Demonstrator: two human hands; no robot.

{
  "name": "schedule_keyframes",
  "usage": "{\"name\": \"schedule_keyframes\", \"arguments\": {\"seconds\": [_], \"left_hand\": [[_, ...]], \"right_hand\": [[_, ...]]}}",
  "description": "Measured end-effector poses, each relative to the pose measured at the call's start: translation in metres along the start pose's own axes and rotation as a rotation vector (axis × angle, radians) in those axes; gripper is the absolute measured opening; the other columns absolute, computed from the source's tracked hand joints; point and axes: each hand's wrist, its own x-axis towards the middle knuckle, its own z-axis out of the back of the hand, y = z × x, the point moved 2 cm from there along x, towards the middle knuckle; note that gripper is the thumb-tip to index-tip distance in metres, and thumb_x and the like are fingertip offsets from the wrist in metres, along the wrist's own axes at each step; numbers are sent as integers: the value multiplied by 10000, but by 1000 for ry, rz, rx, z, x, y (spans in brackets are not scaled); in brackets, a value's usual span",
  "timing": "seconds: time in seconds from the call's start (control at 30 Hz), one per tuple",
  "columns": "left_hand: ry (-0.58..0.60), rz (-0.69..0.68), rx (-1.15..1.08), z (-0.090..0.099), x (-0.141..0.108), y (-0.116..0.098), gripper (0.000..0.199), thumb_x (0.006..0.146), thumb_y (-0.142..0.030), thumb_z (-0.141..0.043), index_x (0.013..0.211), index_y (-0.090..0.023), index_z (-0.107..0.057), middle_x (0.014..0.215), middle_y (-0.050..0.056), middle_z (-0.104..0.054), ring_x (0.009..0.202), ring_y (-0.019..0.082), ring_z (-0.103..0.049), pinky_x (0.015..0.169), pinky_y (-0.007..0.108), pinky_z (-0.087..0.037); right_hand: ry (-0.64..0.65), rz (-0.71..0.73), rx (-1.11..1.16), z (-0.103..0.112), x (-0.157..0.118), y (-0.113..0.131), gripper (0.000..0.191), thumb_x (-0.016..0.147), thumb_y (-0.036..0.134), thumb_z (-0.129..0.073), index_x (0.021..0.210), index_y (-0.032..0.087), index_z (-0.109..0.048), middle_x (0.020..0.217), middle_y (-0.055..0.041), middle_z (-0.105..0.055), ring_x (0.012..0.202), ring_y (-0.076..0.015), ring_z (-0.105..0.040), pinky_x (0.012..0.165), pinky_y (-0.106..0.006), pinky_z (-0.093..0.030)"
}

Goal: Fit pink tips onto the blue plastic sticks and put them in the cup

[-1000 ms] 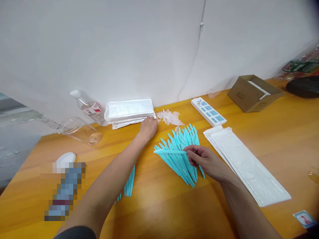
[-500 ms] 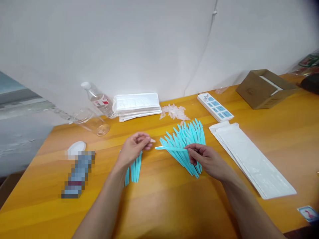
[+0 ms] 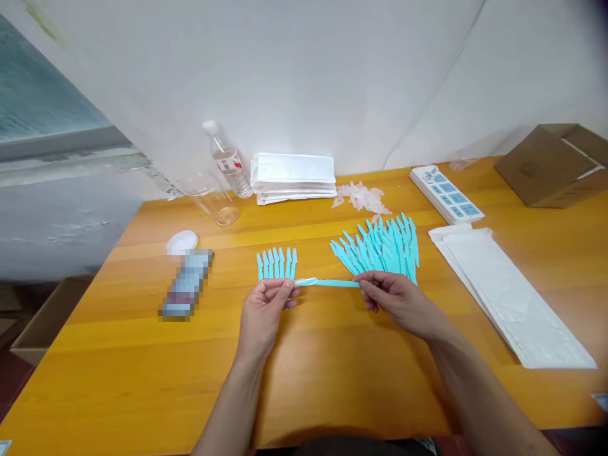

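Note:
My right hand (image 3: 392, 297) pinches the handle end of a turquoise eyebrow razor (image 3: 337, 284), held level above the table. At the razor's blade end, my left hand (image 3: 270, 307) grips a small clear plastic cap (image 3: 305, 281), which now sits over the blade. How far the cap is pushed on I cannot tell. Behind my left hand lies a neat row of several turquoise razors (image 3: 275, 259), partly hidden by the fingers. A larger loose pile of razors (image 3: 384, 250) spreads behind my right hand. Farther back is a heap of clear caps (image 3: 363, 197).
White packets (image 3: 294, 171) are stacked by the wall, beside a plastic bottle (image 3: 230, 164) and a clear jar (image 3: 218, 206). On the left lie a white lid (image 3: 182, 242) and a blurred-out item (image 3: 187, 285). On the right are a power strip (image 3: 446, 195), white sleeves (image 3: 513, 297) and a cardboard box (image 3: 546, 168).
My left hand has brought the cap to the razor's blade end, and the two now meet. The view has shifted left, showing more of the razor row.

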Motion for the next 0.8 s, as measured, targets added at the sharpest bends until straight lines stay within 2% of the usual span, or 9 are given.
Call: {"name": "schedule_keyframes", "arguments": {"seconds": [0.13,0.27,0.4,0.5,0.57,0.67,0.73,0.8], "left_hand": [[27,19,11,-10,-4,6,316,751,-400,-792,885,-152,-649,813,63,-770,810,190,-744,694,276,-587],[-27,20,-62,-14,-6,11,342,737,-395,-803,906,-152,-633,800,54,-766,780,180,-742,704,278,-591],[-48,12,-62,-8,-6,12,430,735,-382,-809,1040,-158,-605,788,38,-763,701,151,-721,668,259,-583],[-25,-26,81,2,-3,9,465,766,-422,-772,1110,-160,-602,855,64,-770,729,166,-719,665,276,-580],[-83,-121,244,12,0,5,421,819,-452,-709,1118,-164,-636,973,93,-767,826,192,-724,733,316,-586],[-201,-403,613,30,2,0,314,889,-407,-631,1118,-202,-697,1117,92,-737,1002,226,-697,912,393,-553],[-183,-601,831,40,2,1,263,907,-340,-612,1123,-229,-714,1190,83,-712,1110,241,-659,1014,434,-502],[-104,-722,966,45,2,7,261,916,-288,-599,1146,-237,-711,1260,78,-683,1204,250,-614,1066,454,-470]], "right_hand": [[22,0,-37,-1,1,1,428,850,596,-596,952,182,-631,662,26,-544,619,-133,-530,621,-288,-430],[54,2,-26,-7,-1,-1,384,873,551,-581,968,181,-630,683,12,-578,640,-145,-556,639,-290,-442],[180,-15,-167,-30,-11,-12,308,891,458,-571,821,175,-670,683,11,-591,621,-129,-517,582,-261,-375],[184,24,-244,-51,-11,-20,296,891,409,-554,755,172,-667,646,25,-560,597,-119,-477,551,-251,-329],[104,11,-204,-61,-3,-24,302,885,410,-546,729,168,-639,628,23,-565,580,-120,-492,544,-246,-350],[-13,-68,-138,-69,13,-28,327,886,442,-520,701,180,-584,613,6,-601,541,-127,-543,517,-239,-407],[-26,-81,-191,-73,24,-28,343,904,449,-476,702,188,-571,624,-13,-637,532,-136,-585,500,-236,-432],[-17,-50,-286,-77,34,-26,356,919,431,-443,701,187,-582,629,-28,-661,525,-141,-601,488,-234,-423]]}}
